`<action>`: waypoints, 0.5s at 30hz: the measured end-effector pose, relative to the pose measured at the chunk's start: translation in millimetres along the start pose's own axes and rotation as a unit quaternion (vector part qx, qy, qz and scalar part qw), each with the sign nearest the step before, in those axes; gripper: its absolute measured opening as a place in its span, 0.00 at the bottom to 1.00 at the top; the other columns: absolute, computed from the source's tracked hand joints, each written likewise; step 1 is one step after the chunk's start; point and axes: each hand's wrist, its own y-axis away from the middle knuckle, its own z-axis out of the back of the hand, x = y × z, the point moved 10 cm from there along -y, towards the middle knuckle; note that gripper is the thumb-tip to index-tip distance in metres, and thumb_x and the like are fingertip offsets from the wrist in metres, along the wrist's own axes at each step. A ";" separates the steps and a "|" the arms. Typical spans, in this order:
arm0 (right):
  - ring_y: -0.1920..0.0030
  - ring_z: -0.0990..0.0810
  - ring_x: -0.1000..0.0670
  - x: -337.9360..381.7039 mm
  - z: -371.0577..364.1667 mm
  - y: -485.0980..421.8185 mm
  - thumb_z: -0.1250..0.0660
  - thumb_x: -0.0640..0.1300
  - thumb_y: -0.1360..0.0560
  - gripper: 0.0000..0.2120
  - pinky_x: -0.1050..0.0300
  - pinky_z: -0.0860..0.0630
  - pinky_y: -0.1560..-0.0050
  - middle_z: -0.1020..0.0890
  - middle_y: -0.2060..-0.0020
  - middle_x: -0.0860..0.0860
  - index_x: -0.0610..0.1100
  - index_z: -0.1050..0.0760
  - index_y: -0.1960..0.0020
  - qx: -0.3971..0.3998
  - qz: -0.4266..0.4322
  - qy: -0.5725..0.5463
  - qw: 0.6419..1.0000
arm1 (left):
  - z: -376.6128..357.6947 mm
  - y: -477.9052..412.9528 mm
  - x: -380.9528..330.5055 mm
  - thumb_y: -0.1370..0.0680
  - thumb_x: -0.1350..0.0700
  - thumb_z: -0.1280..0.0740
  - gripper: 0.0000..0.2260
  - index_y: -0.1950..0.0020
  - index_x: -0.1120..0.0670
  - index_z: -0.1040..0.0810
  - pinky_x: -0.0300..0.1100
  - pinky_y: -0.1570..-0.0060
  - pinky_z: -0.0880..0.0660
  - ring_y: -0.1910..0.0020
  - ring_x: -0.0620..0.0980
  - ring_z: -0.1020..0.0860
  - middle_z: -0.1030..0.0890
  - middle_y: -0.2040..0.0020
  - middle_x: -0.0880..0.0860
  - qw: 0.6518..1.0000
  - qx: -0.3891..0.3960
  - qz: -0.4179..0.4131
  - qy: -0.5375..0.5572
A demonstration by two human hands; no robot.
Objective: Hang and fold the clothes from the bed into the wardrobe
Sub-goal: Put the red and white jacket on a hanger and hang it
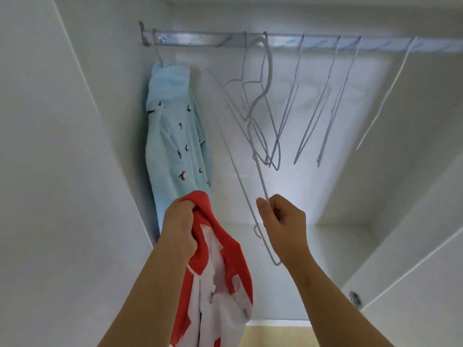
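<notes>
Head view. The left hand [176, 221] is closed in a full fist around the upper edge of a red and white fabric garment [225, 261]. The garment hangs down from the grip, past the forearm, to the bottom of the frame.

The right hand [284, 226] is partly closed, its thumb and curled fingers pinching one side wire of a thin white wire hanger [260, 176]. The hanger's lower corner projects below the hand. Its upper part runs up into a cluster of similar white wire hangers [258, 91] under a grey metal rail [200, 40]. It cannot be determined whether its hook is on the rail.

A light blue garment with small dark bird motifs [172, 136] hangs at the left end of the rail, close to the white wardrobe side wall [75, 146]. The red garment's top overlaps its lower end in this view.

Three further bare wire hangers [333, 103] hang spaced along the rail to the right. A metal hinge [355, 298] is visible at the lower right.
</notes>
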 end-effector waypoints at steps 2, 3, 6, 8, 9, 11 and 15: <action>0.77 0.38 0.57 5.2 11.6 4.7 0.35 0.40 0.24 0.24 0.71 0.39 0.74 0.36 0.81 0.56 0.50 0.42 0.73 0.018 0.011 0.013 1.000 | -17.2 7.1 1.6 0.24 0.61 0.37 0.06 0.53 0.52 0.22 0.42 0.63 0.25 0.63 0.49 0.22 0.20 0.62 0.52 0.999 0.040 -0.029 0.010; 0.77 0.37 0.57 6.6 19.6 6.7 0.35 0.41 0.24 0.24 0.70 0.38 0.74 0.36 0.81 0.56 0.51 0.42 0.74 0.027 0.009 0.014 0.999 | -28.6 12.7 4.8 0.24 0.61 0.37 0.08 0.48 0.51 0.22 0.41 0.65 0.26 0.63 0.48 0.22 0.20 0.61 0.52 0.997 0.064 -0.038 0.016; 0.77 0.37 0.56 9.0 47.3 15.7 0.41 0.47 0.26 0.19 0.68 0.38 0.73 0.35 0.81 0.55 0.48 0.39 0.74 0.063 -0.005 0.002 0.998 | -66.0 38.7 22.9 0.23 0.58 0.36 0.10 0.43 0.51 0.23 0.41 0.65 0.25 0.64 0.48 0.19 0.18 0.58 0.53 0.990 0.137 -0.021 0.020; 0.77 0.38 0.57 6.1 64.2 24.2 0.43 0.50 0.26 0.18 0.66 0.38 0.73 0.35 0.80 0.55 0.46 0.38 0.73 0.088 -0.024 -0.022 0.996 | -86.4 58.3 40.5 0.24 0.56 0.35 0.07 0.55 0.55 0.18 0.40 0.71 0.24 0.70 0.48 0.18 0.17 0.63 0.54 0.982 0.185 0.036 0.028; 0.78 0.38 0.57 2.6 71.7 27.8 0.43 0.51 0.26 0.20 0.65 0.38 0.74 0.35 0.80 0.54 0.45 0.38 0.73 0.094 -0.039 -0.028 0.994 | -94.7 67.6 49.8 0.24 0.55 0.35 0.11 0.62 0.57 0.17 0.39 0.75 0.24 0.72 0.48 0.19 0.17 0.66 0.55 0.975 0.207 0.071 0.040; 0.78 0.39 0.57 -5.1 86.2 34.4 0.43 0.57 0.22 0.25 0.62 0.39 0.73 0.36 0.80 0.55 0.44 0.38 0.73 0.095 -0.064 -0.020 0.993 | -108.7 82.9 60.2 0.24 0.54 0.37 0.13 0.63 0.57 0.16 0.40 0.76 0.23 0.71 0.49 0.18 0.16 0.66 0.55 0.964 0.245 0.095 0.052; 0.77 0.39 0.57 -13.4 113.0 44.3 0.43 0.57 0.27 0.22 0.63 0.38 0.73 0.38 0.79 0.52 0.41 0.37 0.71 0.061 -0.091 0.005 0.994 | -117.0 94.8 61.7 0.22 0.53 0.37 0.09 0.55 0.56 0.21 0.43 0.69 0.24 0.65 0.51 0.19 0.16 0.66 0.54 0.969 0.234 0.071 0.032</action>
